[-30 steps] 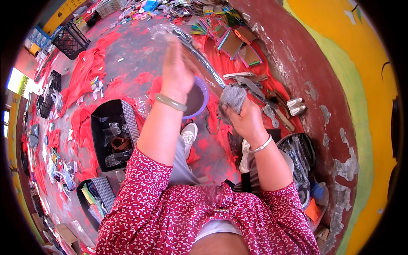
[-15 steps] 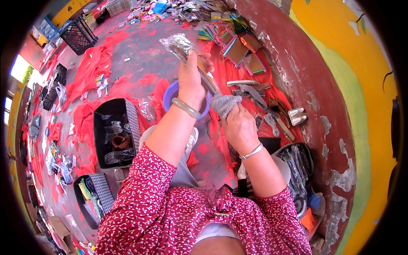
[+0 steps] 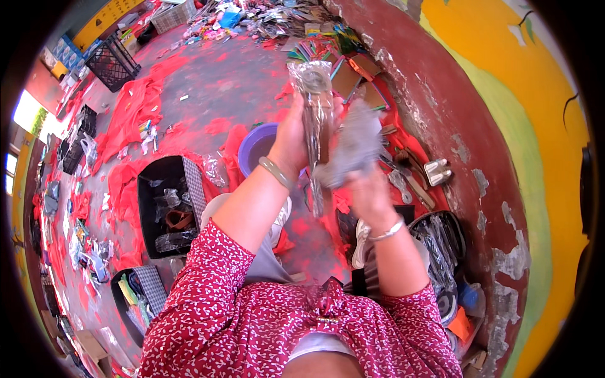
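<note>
My left hand [image 3: 291,140] is closed round a long brown strap in clear plastic [image 3: 317,120], which looks like a belt. It stands nearly upright in front of me, its rounded top above my fingers and loose plastic hanging below. Close to its right side, my right hand [image 3: 370,196] grips a grey cloth [image 3: 358,142]. Both the cloth and that hand are smeared by motion, and I cannot tell whether the cloth touches the wrapping. Partly hidden behind my left wrist is a purple basin [image 3: 252,151] on the floor.
A black box with checked sides [image 3: 169,208] stands left of my legs, holding wrapped things. At right, an open black bag [image 3: 441,242] of wrapped items lies by the peeling wall [image 3: 482,183]. Straps, notebooks [image 3: 350,79] and red cloth [image 3: 129,110] litter the floor.
The plastic-wrapped strap has turned from slanted to nearly upright. My right hand and the grey cloth have come off its lower end and swung up and right.
</note>
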A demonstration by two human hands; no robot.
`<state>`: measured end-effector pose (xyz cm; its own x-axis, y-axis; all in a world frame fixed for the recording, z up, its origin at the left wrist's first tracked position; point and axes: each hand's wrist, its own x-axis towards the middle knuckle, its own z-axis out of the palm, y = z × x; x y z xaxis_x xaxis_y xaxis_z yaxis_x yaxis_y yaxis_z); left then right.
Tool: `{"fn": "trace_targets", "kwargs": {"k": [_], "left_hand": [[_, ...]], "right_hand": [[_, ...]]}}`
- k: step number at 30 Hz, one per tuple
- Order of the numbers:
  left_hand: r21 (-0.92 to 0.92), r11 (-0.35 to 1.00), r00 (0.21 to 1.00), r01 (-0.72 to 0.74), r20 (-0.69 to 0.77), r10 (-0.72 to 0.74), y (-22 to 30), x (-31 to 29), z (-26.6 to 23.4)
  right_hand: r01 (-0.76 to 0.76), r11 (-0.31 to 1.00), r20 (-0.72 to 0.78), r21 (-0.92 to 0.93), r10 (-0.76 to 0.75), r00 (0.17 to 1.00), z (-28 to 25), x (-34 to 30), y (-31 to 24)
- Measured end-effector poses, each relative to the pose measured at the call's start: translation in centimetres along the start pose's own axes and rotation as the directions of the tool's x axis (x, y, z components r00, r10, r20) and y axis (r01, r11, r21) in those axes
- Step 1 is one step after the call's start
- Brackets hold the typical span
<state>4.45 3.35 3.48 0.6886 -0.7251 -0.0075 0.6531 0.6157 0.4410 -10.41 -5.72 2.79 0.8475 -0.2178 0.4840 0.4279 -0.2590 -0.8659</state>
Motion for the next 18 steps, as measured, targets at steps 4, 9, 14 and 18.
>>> {"fn": "trace_targets", "kwargs": {"k": [4,9,14,18], "left_hand": [[-0.037,0.992,0.993,0.119,0.026,-0.118,-2.9,-2.2,2.1],[0.058,0.981,0.979,0.187,0.074,-0.191,-3.9,-2.5,0.7],[0.112,0.945,0.951,0.307,-0.008,-0.308,-5.5,-3.3,1.5],[0.151,0.983,0.992,0.106,0.053,-0.115,-5.1,-3.5,2.2]], "right_hand": [[0.199,0.768,0.224,-0.609,-0.074,0.972,1.5,0.7,0.5],[0.051,0.707,-0.032,-0.706,-0.104,0.994,1.1,2.2,0.1],[-0.067,0.854,-0.263,-0.517,-0.084,0.961,-1.4,4.0,1.6],[-0.083,0.990,-0.294,-0.110,0.047,0.955,-0.3,3.7,1.4]]}}
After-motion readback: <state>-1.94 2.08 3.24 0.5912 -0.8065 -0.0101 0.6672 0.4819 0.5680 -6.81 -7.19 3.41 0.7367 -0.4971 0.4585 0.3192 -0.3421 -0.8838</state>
